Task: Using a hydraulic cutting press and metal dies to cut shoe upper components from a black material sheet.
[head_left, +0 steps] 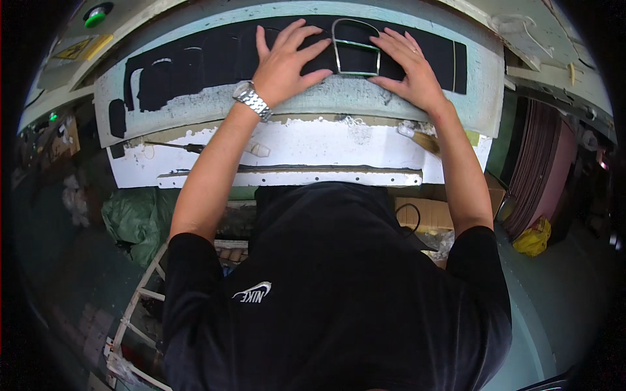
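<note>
A strip of black sheet material (222,55) lies across the pale blue board (300,104), with cut-out outlines along its left part. On its right half stands a metal cutting die (357,74), a thin band bent into an arch with a crossbar. My left hand (285,68) lies spread on the sheet, its fingertips just left of the die. From the other side my right hand (412,70) rests with fingers stretched out and fingertips at the die's right edge. Neither hand is closed around anything. A silver wristwatch (252,100) is on my left wrist.
On the white ledge nearer me lie a dark-handled pointed tool (189,148), a small whitish piece (259,150) and a brush (424,138). Machine housing with a green button (96,15) stands far left. A yellow bag (533,236) sits low at right.
</note>
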A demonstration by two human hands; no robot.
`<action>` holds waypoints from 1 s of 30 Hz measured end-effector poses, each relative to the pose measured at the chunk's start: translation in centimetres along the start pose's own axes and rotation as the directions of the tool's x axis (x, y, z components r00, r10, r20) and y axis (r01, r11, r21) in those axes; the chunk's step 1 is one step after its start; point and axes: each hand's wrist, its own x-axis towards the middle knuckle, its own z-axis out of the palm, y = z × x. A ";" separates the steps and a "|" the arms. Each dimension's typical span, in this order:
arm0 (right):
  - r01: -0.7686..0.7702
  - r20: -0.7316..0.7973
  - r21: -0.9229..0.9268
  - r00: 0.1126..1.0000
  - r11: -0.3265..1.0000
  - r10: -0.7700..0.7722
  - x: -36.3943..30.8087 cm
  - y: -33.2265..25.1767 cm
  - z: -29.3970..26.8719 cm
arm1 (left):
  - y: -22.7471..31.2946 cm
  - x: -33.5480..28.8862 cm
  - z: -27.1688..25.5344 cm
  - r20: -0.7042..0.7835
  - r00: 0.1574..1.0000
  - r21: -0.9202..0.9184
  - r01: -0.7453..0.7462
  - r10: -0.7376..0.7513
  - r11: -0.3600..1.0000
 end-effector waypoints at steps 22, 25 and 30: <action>-0.067 0.121 0.151 0.991 0.986 0.049 0.5 -0.8 -2.3 | 0.4 0.5 0.7 -0.076 0.997 0.050 0.033 -0.029 0.998; -0.071 0.113 0.135 0.992 0.988 0.056 0.4 -0.3 -1.8 | 0.6 0.7 0.7 -0.078 0.996 0.042 0.034 -0.031 0.999; 0.045 -0.082 0.058 0.996 0.997 -0.040 0.3 0.6 -0.3 | 0.6 0.8 0.5 -0.086 0.996 0.026 0.041 -0.038 0.999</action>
